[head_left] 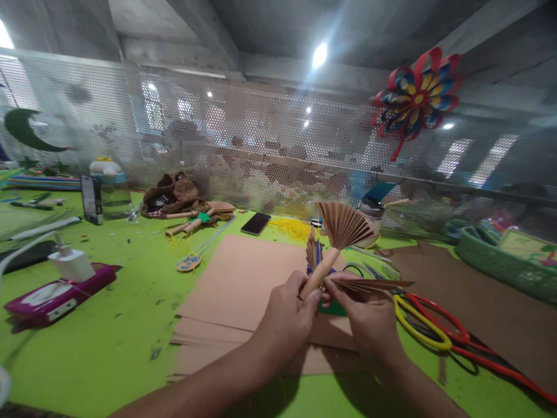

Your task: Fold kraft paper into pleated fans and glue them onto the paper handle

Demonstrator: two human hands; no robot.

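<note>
My left hand is closed round a rolled tan paper tube that tilts up to the right. In my right hand, the fingers pinch a flat-folded piece of pleated brown paper against the tube's lower part. A spread pleated paper fan stands just beyond the tube; I cannot tell whether it is joined to it. Something dark blue and a smaller pleated piece show behind my fingers. Below both hands lie a green item, partly hidden, and stacked tan paper sheets.
Right of my hand are scissors with yellow and red handles, brown paper and a green basket. Beyond lie a phone, yellow strands and paper rolls. A purple power strip is left; a perforated screen stands behind.
</note>
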